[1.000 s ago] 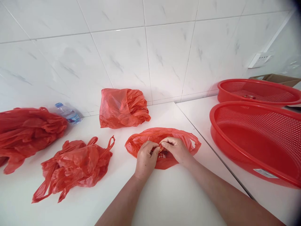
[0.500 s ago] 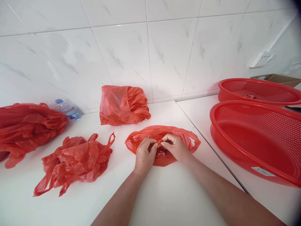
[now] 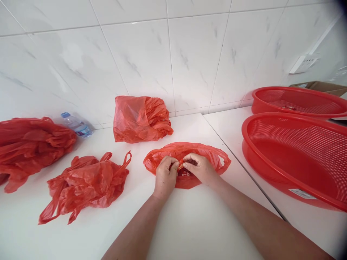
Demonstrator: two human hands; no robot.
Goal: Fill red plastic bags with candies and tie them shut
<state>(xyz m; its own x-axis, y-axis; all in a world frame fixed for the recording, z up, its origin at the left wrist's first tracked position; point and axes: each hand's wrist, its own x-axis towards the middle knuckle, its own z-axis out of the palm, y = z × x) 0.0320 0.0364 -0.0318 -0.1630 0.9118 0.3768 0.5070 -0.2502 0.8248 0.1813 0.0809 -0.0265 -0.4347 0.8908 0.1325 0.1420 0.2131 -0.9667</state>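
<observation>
A red plastic bag (image 3: 208,153) lies flat on the white counter (image 3: 189,224) in front of me. Both hands rest on its near side with fingers curled. My left hand (image 3: 165,177) and my right hand (image 3: 199,168) meet fingertip to fingertip and pinch a small red wrapped item (image 3: 180,166) between them. Under the hands a small red patterned thing shows inside the bag.
A crumpled red bag (image 3: 86,182) lies to the left, a bigger red heap (image 3: 29,144) at far left, another red bag (image 3: 141,119) against the tiled wall. A water bottle (image 3: 77,126) lies by the wall. Two red perforated baskets (image 3: 295,155) (image 3: 298,101) stand right, with a cardboard box behind.
Both hands stay pinched together over the bag and have shifted slightly away from me. The view has tipped down a little.
</observation>
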